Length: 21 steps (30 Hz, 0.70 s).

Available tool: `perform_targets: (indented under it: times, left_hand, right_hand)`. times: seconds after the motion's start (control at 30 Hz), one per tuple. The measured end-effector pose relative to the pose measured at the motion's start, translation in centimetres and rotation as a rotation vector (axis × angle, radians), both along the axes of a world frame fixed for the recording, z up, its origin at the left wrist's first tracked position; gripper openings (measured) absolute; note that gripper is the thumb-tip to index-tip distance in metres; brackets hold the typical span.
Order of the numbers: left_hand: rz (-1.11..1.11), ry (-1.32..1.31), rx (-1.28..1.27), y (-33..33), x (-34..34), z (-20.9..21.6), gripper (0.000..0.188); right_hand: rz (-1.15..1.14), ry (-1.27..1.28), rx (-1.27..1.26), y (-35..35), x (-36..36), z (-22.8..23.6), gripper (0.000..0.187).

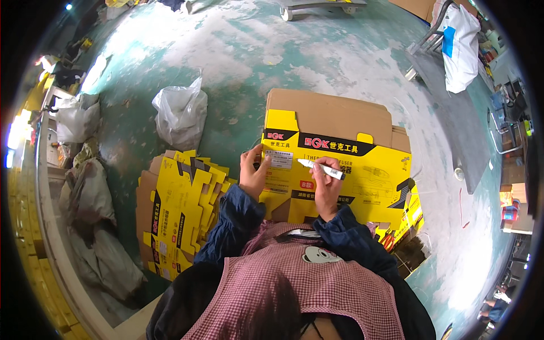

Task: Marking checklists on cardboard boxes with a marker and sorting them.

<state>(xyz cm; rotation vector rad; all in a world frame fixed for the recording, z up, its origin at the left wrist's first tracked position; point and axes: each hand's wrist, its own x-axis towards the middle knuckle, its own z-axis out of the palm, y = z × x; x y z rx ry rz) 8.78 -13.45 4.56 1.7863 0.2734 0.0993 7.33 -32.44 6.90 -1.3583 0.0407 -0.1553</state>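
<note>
A flat, unfolded yellow cardboard carton point(362, 184) with black bands and a printed drawing lies in front of me on a stack of more flattened cartons. My left hand point(253, 171) grips its left edge, fingers curled and thumb beside a small white label point(280, 159). In my right hand point(325, 190) is a white marker pen point(322, 168), held like a writing tool. Its tip points left, close to the label's right side; whether it touches the carton I cannot tell.
Left of me a second pile of flattened yellow cartons point(181, 221) lies fanned out. Beyond it a translucent plastic bag point(182, 113) stands on the worn green floor point(238, 62). Grey sacks point(93, 195) line the far left. At right, a white bag point(460, 48) rests by a grey platform point(439, 107).
</note>
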Motion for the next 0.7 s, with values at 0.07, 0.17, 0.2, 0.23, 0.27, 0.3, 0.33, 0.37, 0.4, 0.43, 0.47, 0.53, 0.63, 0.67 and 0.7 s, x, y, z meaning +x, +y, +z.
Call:
perform_targets:
  times: [0.07,0.17,0.2,0.23,0.27,0.3,0.33,0.37,0.4,0.43,0.47,0.53,0.63,0.67,0.7]
  left_hand:
    - [0.001,-0.038,0.035,0.3,-0.2,-0.1,0.039]
    - [-0.009,-0.028,-0.218,1.1,-0.5,0.0,0.037]
    - [-0.028,-0.068,-0.117,1.1,-0.6,0.8,0.035]
    - [-0.048,-0.107,-0.016,1.0,-0.7,1.2,0.034]
    - [-0.047,-0.106,-0.018,0.8,-0.6,1.2,0.034]
    - [-0.037,-0.079,0.042,0.6,-0.5,1.2,0.033]
    - [-0.027,-0.052,0.102,0.5,-0.3,1.2,0.032]
    - [-0.025,-0.052,0.101,0.7,-0.1,1.3,0.032]
    - [0.010,0.057,-0.298,0.9,0.2,1.5,0.032]
    - [0.044,0.166,-0.695,0.9,0.4,1.8,0.032]
    - [0.046,0.179,-0.750,1.0,0.1,2.2,0.025]
    - [0.025,0.158,-0.723,1.5,-0.2,1.6,0.024]
    - [-0.056,0.142,-0.476,0.2,-1.3,3.6,0.029]
    - [-0.026,0.099,-0.572,-0.1,-1.6,3.7,0.034]
    - [-0.002,0.052,-0.673,-0.2,-1.9,3.7,0.038]
  right_hand:
    - [-0.003,0.008,0.008,0.1,-0.1,0.1,0.011]
    - [0.004,0.013,0.025,0.1,-0.4,0.2,0.012]
    - [0.016,0.010,0.038,0.1,-0.4,0.2,0.014]
    - [0.017,0.011,0.036,0.0,-0.4,0.1,0.014]
    - [0.021,0.025,0.030,-0.2,-0.3,-0.1,0.013]
    - [0.026,0.038,0.024,-0.2,-0.2,-0.1,0.013]
    - [0.028,0.038,0.023,-0.1,-0.3,-0.1,0.013]
    - [0.025,0.039,0.034,0.0,-0.3,0.0,0.013]
    - [0.020,0.039,0.046,0.0,-0.3,0.1,0.013]
    - [0.019,0.040,0.046,0.0,-0.4,0.1,0.013]
    - [0.014,0.032,0.049,0.0,-0.5,0.0,0.013]
    - [0.025,0.029,0.057,0.3,-0.8,0.0,0.014]
    - [0.008,0.133,0.075,0.5,-1.5,2.0,0.015]
    - [0.031,0.077,0.030,0.4,-1.7,1.7,0.015]
    - [0.048,0.019,-0.021,0.1,-1.8,1.6,0.015]
